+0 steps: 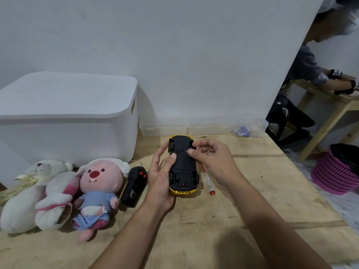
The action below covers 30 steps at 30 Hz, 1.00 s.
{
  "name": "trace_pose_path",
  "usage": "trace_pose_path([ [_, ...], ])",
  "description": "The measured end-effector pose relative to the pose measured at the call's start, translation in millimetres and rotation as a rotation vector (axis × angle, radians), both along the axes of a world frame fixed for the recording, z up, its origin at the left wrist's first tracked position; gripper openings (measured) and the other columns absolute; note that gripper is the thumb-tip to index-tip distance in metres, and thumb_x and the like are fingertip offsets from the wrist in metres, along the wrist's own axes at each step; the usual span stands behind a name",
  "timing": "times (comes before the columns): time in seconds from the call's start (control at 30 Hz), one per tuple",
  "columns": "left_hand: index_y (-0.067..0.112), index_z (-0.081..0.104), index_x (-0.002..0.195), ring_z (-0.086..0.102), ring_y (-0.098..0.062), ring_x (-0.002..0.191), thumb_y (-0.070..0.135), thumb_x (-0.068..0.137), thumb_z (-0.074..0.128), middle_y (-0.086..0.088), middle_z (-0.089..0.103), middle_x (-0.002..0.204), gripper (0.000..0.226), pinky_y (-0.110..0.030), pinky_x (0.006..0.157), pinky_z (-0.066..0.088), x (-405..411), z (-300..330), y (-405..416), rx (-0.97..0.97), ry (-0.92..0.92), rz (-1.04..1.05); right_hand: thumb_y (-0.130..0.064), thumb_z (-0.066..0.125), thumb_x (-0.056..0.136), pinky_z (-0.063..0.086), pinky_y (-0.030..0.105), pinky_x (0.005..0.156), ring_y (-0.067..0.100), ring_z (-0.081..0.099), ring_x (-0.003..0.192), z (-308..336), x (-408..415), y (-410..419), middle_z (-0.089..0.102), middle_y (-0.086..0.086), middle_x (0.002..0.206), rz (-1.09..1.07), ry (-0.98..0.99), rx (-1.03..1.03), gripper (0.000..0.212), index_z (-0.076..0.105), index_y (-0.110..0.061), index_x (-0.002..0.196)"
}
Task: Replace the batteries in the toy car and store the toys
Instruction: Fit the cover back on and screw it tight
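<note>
- The yellow toy car (182, 167) lies belly-up on the wooden table (242, 200), just right of the black remote control (134, 186), its black underside facing the camera.
- The left hand (160, 181) cradles the car's left flank, thumb curled onto the chassis to steady it.
- The right hand (211, 158) pinches at the cover near the car's far end; whether it holds a screw, I cannot tell.
- Judgement: the battery cover is being worked. Keep the car pinned flat and lift the cover straight, so its tab does not snap.
- The red-handled screwdriver (207, 180) lies just right of the car, within reach.
</note>
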State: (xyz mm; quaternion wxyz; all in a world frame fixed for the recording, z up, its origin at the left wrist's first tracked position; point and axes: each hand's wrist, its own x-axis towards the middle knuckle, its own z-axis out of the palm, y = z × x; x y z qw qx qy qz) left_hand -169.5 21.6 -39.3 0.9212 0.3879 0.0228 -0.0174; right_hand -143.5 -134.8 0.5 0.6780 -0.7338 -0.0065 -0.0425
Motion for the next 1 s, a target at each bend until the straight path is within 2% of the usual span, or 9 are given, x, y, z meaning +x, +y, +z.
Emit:
trace_pose_path([
  [0.13, 0.029, 0.061, 0.142, 0.072, -0.040, 0.104, 0.012, 0.100, 0.063, -0.024, 0.071, 0.130, 0.046, -0.051, 0.078, 0.065, -0.3, -0.6, -0.2, 0.012, -0.007, -0.004, -0.020, 0.087, 0.084, 0.050, 0.030, 0.069, 0.017, 0.062, 0.074, -3.4, 5.3, -0.4, 0.077, 0.011, 0.096, 0.001, 0.201, 0.172, 0.045, 0.063, -0.010, 0.121],
  [0.23, 0.028, 0.061, 0.142, 0.071, -0.041, 0.104, 0.011, 0.098, 0.064, -0.024, 0.071, 0.130, 0.048, -0.051, 0.076, 0.065, 0.0, 0.3, 0.5, -0.003, -0.005, -0.015, -0.021, 0.083, 0.088, 0.047, 0.031, 0.073, 0.024, 0.060, 0.086, -8.7, 6.8, -8.2, 0.078, 0.021, 0.109, 0.181, 0.264, 0.146, 0.032, 0.076, -0.007, 0.116],
  [0.33, 0.027, 0.062, 0.142, 0.071, -0.041, 0.102, 0.010, 0.095, 0.066, -0.025, 0.071, 0.129, 0.050, -0.050, 0.074, 0.066, 0.2, 0.5, 0.8, 0.001, 0.000, -0.017, -0.024, 0.081, 0.090, 0.052, 0.037, 0.081, 0.028, 0.068, 0.090, -10.0, 5.3, -11.7, 0.079, 0.018, 0.107, 0.223, 0.229, 0.089, 0.026, 0.079, -0.008, 0.110],
  [0.4, 0.027, 0.062, 0.142, 0.072, -0.040, 0.099, 0.006, 0.097, 0.064, -0.026, 0.073, 0.125, 0.049, -0.049, 0.072, 0.066, -0.1, 0.0, 0.8, 0.000, 0.001, -0.015, -0.023, 0.080, 0.092, 0.056, 0.030, 0.075, 0.025, 0.074, 0.089, -6.8, 2.6, -9.8, 0.080, 0.014, 0.101, 0.196, 0.169, 0.015, 0.023, 0.078, -0.010, 0.110],
  [0.5, 0.026, 0.061, 0.143, 0.074, -0.039, 0.096, 0.004, 0.098, 0.063, -0.024, 0.075, 0.122, 0.051, -0.048, 0.070, 0.066, 0.3, -0.6, 1.8, -0.021, 0.005, -0.007, -0.023, 0.077, 0.095, 0.057, 0.020, 0.066, 0.009, 0.075, 0.076, -6.2, 0.6, -2.3, 0.078, 0.007, 0.090, 0.152, 0.086, -0.101, 0.023, 0.075, -0.011, 0.114],
  [0.6, 0.026, 0.060, 0.144, 0.075, -0.039, 0.097, 0.003, 0.096, 0.064, -0.023, 0.075, 0.121, 0.053, -0.051, 0.075, 0.066, 1.4, -1.2, 2.7, -0.040, 0.011, 0.005, -0.032, 0.077, 0.094, 0.063, 0.033, 0.082, 0.016, 0.076, 0.085, -10.3, 1.5, 3.1, 0.077, 0.005, 0.089, 0.136, 0.024, -0.184, 0.024, 0.076, -0.017, 0.112],
  [0.77, 0.029, 0.062, 0.142, 0.072, -0.042, 0.099, 0.005, 0.086, 0.070, -0.026, 0.074, 0.122, 0.061, -0.051, 0.073, 0.065, -0.7, 0.6, 2.4, -0.009, -0.005, -0.005, -0.024, 0.077, 0.094, 0.062, 0.032, 0.087, 0.021, 0.078, 0.094, -7.6, -2.6, -2.4, 0.080, 0.010, 0.097, 0.180, 0.031, -0.058, 0.027, 0.074, -0.013, 0.118],
  [0.87, 0.031, 0.063, 0.141, 0.070, -0.047, 0.103, 0.007, 0.086, 0.072, -0.027, 0.072, 0.125, 0.060, -0.055, 0.076, 0.064, -0.9, -0.3, 1.5, 0.020, -0.006, -0.012, -0.017, 0.082, 0.089, 0.062, 0.038, 0.093, 0.026, 0.078, 0.098, -10.6, -6.8, -10.2, 0.080, 0.008, 0.092, 0.255, 0.059, 0.021, 0.043, 0.068, -0.012, 0.130],
  [1.0, 0.031, 0.063, 0.140, 0.070, -0.048, 0.103, 0.005, 0.089, 0.072, -0.028, 0.071, 0.126, 0.057, -0.059, 0.078, 0.063, -0.6, -2.5, 0.9, 0.043, -0.022, -0.011, -0.018, 0.089, 0.080, 0.060, 0.044, 0.096, 0.032, 0.076, 0.101, -17.6, -9.0, -15.2, 0.078, 0.014, 0.103, 0.297, 0.049, 0.045, 0.057, 0.066, -0.018, 0.133],
])
